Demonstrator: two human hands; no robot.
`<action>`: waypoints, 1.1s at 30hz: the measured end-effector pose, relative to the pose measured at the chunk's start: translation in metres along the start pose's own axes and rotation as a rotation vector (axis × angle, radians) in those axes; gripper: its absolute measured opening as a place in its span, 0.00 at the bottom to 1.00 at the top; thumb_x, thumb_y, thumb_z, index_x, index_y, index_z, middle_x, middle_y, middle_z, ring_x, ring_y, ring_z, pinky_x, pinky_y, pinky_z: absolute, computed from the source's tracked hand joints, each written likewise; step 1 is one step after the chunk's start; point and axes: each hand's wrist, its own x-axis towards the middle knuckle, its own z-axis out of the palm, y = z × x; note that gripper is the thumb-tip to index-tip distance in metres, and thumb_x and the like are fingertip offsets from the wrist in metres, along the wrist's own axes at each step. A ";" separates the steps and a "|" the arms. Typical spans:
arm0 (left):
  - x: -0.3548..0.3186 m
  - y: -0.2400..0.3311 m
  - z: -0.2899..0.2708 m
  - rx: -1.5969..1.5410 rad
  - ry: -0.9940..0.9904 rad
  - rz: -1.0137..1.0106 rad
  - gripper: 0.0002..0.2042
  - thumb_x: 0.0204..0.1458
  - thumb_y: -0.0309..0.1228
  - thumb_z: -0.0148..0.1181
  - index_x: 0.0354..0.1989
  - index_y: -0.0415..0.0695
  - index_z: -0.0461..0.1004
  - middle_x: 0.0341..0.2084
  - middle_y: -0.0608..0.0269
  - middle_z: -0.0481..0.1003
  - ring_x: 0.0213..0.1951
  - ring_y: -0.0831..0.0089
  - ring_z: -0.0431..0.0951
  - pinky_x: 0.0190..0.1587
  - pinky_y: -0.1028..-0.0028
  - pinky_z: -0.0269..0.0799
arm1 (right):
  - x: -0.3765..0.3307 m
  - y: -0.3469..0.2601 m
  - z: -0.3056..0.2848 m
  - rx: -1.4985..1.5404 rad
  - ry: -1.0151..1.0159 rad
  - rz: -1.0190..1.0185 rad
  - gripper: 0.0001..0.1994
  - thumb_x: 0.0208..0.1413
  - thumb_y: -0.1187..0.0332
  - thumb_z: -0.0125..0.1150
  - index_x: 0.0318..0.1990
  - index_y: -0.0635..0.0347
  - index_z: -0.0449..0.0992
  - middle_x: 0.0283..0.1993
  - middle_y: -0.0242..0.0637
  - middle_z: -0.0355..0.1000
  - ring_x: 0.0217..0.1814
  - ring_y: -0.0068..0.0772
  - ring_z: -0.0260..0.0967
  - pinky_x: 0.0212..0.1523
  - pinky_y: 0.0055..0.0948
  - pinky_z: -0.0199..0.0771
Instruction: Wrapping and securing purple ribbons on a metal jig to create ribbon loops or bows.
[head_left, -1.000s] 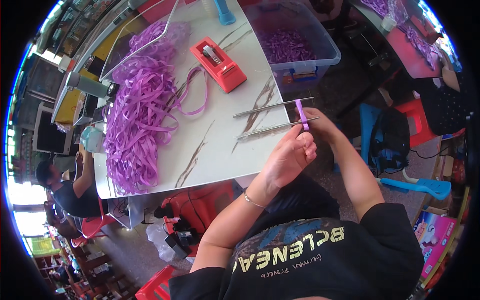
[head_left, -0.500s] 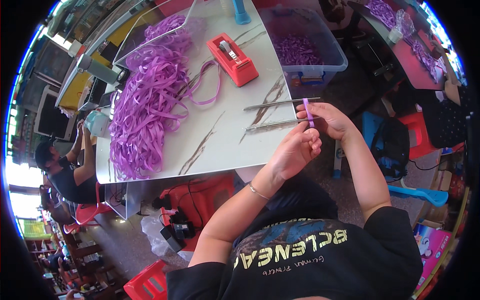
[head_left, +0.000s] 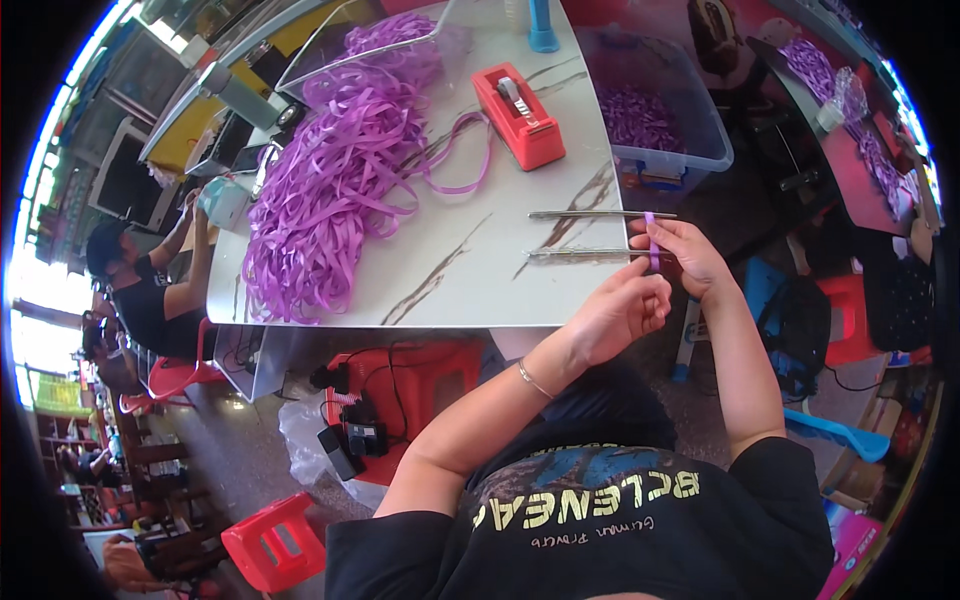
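My left hand [head_left: 622, 312] comes up from the lower middle with the forearm bare and a thin bracelet [head_left: 533, 379] at the wrist; its fingers are curled nearly shut, the tips pinched together just below a short purple ribbon strip [head_left: 651, 240], though I cannot tell whether they actually grip it. My right hand [head_left: 690, 257] reaches in from the right, bent at the wrist, its fingers closed on that strip, which stands almost upright at the near right edge of the table [head_left: 470, 270]. The strip is narrow, flat and glossy. It crosses two thin metal rods [head_left: 600, 214] that lie side by side, pointing left across the tabletop; they are straight, shiny and slender. The table has a pale smooth surface with dark marble-like veins. To the far left lies a big loose heap of purple ribbon [head_left: 335, 190], tangled and looping. A red tape dispenser [head_left: 518, 115], blocky plastic, stands far of the rods. On the far right a clear plastic bin [head_left: 660, 115] holds more purple pieces.
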 end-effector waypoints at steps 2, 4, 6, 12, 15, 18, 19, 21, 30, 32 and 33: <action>-0.008 0.004 0.006 0.076 0.019 -0.032 0.13 0.53 0.28 0.47 0.47 0.46 0.58 0.30 0.68 0.68 0.30 0.81 0.68 0.36 0.81 0.65 | 0.000 0.000 0.000 0.015 -0.008 0.005 0.17 0.54 0.58 0.53 0.45 0.61 0.71 0.37 0.32 0.73 0.37 0.20 0.67 0.41 0.23 0.64; -0.020 0.009 0.019 0.465 -0.007 -0.029 0.24 0.54 0.27 0.47 0.59 0.43 0.48 0.32 0.67 0.69 0.31 0.82 0.69 0.36 0.82 0.67 | 0.001 0.002 -0.005 0.062 -0.015 0.016 0.17 0.54 0.59 0.54 0.46 0.61 0.71 0.35 0.30 0.72 0.36 0.19 0.66 0.40 0.20 0.64; -0.032 0.029 0.027 0.594 -0.051 0.055 0.28 0.54 0.27 0.49 0.62 0.41 0.46 0.30 0.67 0.70 0.31 0.83 0.70 0.36 0.81 0.68 | 0.001 0.006 -0.021 0.101 -0.036 0.016 0.16 0.54 0.61 0.55 0.46 0.62 0.71 0.34 0.29 0.71 0.36 0.18 0.65 0.38 0.19 0.64; -0.060 0.134 -0.015 1.362 0.386 0.476 0.08 0.52 0.27 0.52 0.38 0.38 0.72 0.22 0.69 0.70 0.27 0.86 0.66 0.33 0.82 0.64 | -0.049 0.024 -0.118 0.126 0.309 -0.045 0.14 0.55 0.64 0.53 0.47 0.59 0.70 0.39 0.31 0.71 0.43 0.18 0.66 0.40 0.18 0.62; -0.072 0.153 0.010 1.401 0.510 0.742 0.07 0.52 0.25 0.50 0.38 0.37 0.71 0.26 0.68 0.72 0.28 0.85 0.68 0.33 0.83 0.64 | -0.074 0.038 -0.127 0.182 0.397 -0.051 0.14 0.55 0.64 0.53 0.48 0.55 0.70 0.43 0.28 0.70 0.46 0.17 0.65 0.42 0.17 0.61; -0.092 0.126 0.087 1.301 0.041 0.892 0.14 0.52 0.36 0.53 0.40 0.38 0.71 0.29 0.60 0.73 0.31 0.73 0.74 0.36 0.77 0.67 | -0.080 0.074 -0.140 0.168 0.488 -0.014 0.13 0.55 0.63 0.53 0.48 0.52 0.71 0.46 0.26 0.69 0.47 0.16 0.64 0.43 0.15 0.60; -0.095 0.113 0.102 1.274 -0.084 0.855 0.16 0.50 0.38 0.53 0.40 0.37 0.71 0.30 0.59 0.73 0.32 0.70 0.74 0.38 0.74 0.68 | -0.077 0.078 -0.131 0.173 0.500 0.016 0.13 0.54 0.62 0.54 0.47 0.52 0.71 0.44 0.23 0.70 0.44 0.13 0.64 0.40 0.13 0.59; -0.086 0.077 0.137 0.901 -0.383 1.213 0.18 0.50 0.43 0.45 0.29 0.37 0.69 0.28 0.47 0.72 0.30 0.57 0.74 0.32 0.65 0.69 | -0.067 0.084 -0.115 0.150 0.469 0.039 0.13 0.54 0.62 0.54 0.46 0.51 0.72 0.42 0.22 0.70 0.42 0.12 0.64 0.38 0.12 0.58; -0.092 0.082 0.127 0.795 -0.648 1.087 0.20 0.56 0.41 0.44 0.16 0.43 0.69 0.26 0.54 0.73 0.28 0.63 0.73 0.31 0.69 0.64 | -0.039 0.056 -0.072 -0.127 0.346 -0.028 0.12 0.53 0.65 0.54 0.44 0.56 0.73 0.34 0.21 0.70 0.33 0.10 0.62 0.32 0.12 0.57; -0.093 0.094 0.105 0.931 -0.630 0.947 0.17 0.56 0.40 0.48 0.18 0.46 0.71 0.27 0.59 0.75 0.28 0.67 0.74 0.34 0.70 0.62 | -0.037 0.044 -0.066 -0.226 0.306 -0.056 0.12 0.52 0.68 0.54 0.44 0.61 0.73 0.34 0.25 0.70 0.34 0.13 0.63 0.34 0.13 0.60; -0.096 0.093 0.100 0.944 -0.563 0.922 0.16 0.57 0.40 0.45 0.22 0.45 0.73 0.28 0.61 0.75 0.30 0.65 0.74 0.36 0.68 0.64 | -0.036 0.041 -0.067 -0.223 0.328 -0.052 0.12 0.52 0.68 0.54 0.44 0.61 0.73 0.34 0.25 0.70 0.34 0.13 0.63 0.34 0.13 0.60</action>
